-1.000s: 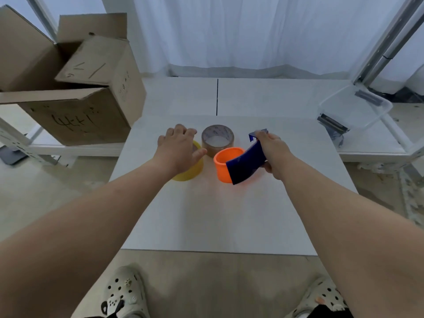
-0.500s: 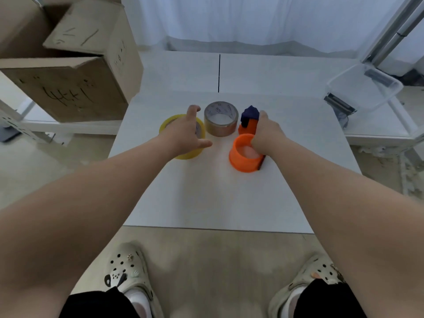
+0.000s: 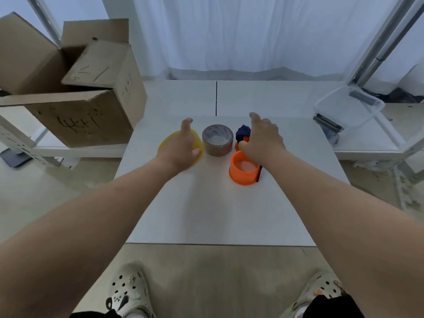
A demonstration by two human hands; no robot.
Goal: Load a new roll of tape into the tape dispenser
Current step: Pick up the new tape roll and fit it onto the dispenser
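The tape dispenser [image 3: 244,169], orange drum with a dark blue handle, lies on the white table [image 3: 218,214]. My right hand [image 3: 261,138] hovers over its handle end with fingers spread, hiding most of the handle. A brown tape roll [image 3: 218,140] stands just left of the dispenser. Further left lies a yellow tape roll [image 3: 171,140], with my left hand [image 3: 181,148] open above it and covering its middle. Whether either hand touches what lies under it cannot be told.
An open cardboard box [image 3: 75,106] sits on a low shelf at the left. A clear plastic bin [image 3: 348,109] stands on a shelf at the right. White curtains hang behind. The table's near edge runs just above my two shoes.
The dispenser has gone from my right hand down onto the table, and that hand has opened above it. My left hand stays over the yellow roll.
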